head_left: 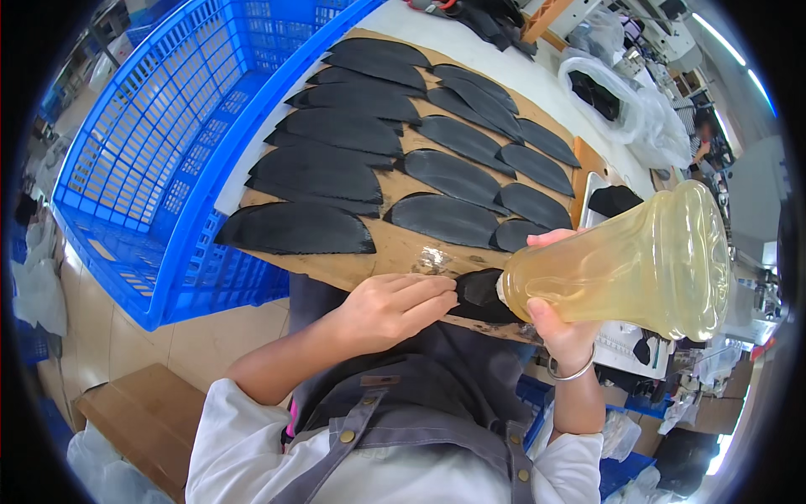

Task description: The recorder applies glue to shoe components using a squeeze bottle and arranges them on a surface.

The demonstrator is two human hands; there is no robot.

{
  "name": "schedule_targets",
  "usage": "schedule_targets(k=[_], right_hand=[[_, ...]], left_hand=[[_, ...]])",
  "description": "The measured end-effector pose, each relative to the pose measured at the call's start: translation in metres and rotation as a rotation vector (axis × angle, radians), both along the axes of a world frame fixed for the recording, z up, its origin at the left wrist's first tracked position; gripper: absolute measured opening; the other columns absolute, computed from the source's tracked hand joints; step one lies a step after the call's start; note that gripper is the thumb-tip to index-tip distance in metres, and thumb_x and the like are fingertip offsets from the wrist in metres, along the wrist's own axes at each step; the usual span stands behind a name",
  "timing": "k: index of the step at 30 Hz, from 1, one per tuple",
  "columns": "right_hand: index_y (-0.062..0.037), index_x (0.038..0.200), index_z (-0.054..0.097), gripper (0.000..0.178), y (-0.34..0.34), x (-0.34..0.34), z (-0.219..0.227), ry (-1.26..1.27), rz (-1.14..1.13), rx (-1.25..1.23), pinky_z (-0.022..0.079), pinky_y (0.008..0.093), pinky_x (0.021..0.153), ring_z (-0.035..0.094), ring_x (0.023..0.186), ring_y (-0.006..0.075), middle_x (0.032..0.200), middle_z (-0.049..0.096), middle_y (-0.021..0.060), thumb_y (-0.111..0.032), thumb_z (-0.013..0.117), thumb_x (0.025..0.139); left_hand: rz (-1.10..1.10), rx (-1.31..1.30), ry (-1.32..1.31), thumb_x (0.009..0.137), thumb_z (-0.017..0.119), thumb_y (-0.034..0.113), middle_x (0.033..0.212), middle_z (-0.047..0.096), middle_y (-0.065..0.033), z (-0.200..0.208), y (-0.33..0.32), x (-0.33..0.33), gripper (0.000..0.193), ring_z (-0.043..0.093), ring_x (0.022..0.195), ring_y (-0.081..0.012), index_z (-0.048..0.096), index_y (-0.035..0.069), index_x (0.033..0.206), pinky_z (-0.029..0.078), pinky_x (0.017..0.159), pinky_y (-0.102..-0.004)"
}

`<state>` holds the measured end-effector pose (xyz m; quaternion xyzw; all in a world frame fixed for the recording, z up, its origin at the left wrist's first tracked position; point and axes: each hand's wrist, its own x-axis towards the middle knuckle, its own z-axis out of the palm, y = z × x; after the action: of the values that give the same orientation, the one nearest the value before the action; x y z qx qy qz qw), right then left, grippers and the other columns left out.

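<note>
My right hand (564,329) is wrapped round a clear plastic bottle (625,262) of yellowish liquid. The bottle is tipped over, its narrow end down at a small black curved piece (480,294) by the near edge of a brown board (319,267). My left hand (395,309) has its fingers closed together at the left end of that piece, seemingly pinching its edge. Part of the piece is hidden behind the bottle. Beyond my hands, several black half-oval pieces (315,175) lie in overlapping rows on the board. A shiny wet patch (432,259) shows beside the left fingers.
A blue plastic crate (180,252) stands against the board's left side. The board rests on a white table (420,34). Plastic bags (625,113) lie at the far right, and a cardboard box (151,420) sits on the floor at lower left. Another person (703,139) is far off right.
</note>
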<state>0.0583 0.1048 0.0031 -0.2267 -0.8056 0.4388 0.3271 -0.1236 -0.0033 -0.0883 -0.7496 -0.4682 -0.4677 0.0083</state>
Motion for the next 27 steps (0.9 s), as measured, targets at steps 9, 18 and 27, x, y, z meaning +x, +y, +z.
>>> schedule_targets(k=[9,18,27], right_hand=[[0.0010,0.121,0.040,0.062,-0.004,0.086,-0.005,-0.122,-0.374,0.177,0.041,0.0363,0.090,0.051,0.103,0.0258,0.111,0.050,0.0147,-0.008,0.070,0.067],[-0.0004,0.123,0.035,0.068,-0.030,0.035,0.019,0.253,-0.294,0.002,0.042,0.0377,0.086,0.051,0.102,0.0261,0.111,0.049,0.0166,-0.031,0.069,0.071],[-0.0019,0.117,0.042,0.060,-0.024,0.017,-0.001,-0.122,-0.117,0.297,0.043,0.0311,0.082,0.050,0.097,0.0191,0.109,0.050,0.0105,-0.008,0.070,0.064]], left_hand=[[0.011,0.025,-0.035,0.067,0.062,0.004,0.092,0.062,-0.0111,0.005,0.001,0.000,0.020,0.064,0.076,-0.0219,0.059,0.001,0.086,0.053,0.064,-0.0295],[0.039,0.022,-0.059,0.065,0.065,0.002,0.090,0.063,-0.0094,0.003,-0.001,0.002,0.020,0.064,0.071,-0.0214,0.060,0.002,0.085,0.053,0.060,-0.0287],[0.027,-0.008,-0.025,0.065,0.065,0.000,0.091,0.063,-0.0110,0.013,-0.002,0.004,0.021,0.064,0.075,-0.0226,0.060,0.002,0.086,0.053,0.061,-0.0299]])
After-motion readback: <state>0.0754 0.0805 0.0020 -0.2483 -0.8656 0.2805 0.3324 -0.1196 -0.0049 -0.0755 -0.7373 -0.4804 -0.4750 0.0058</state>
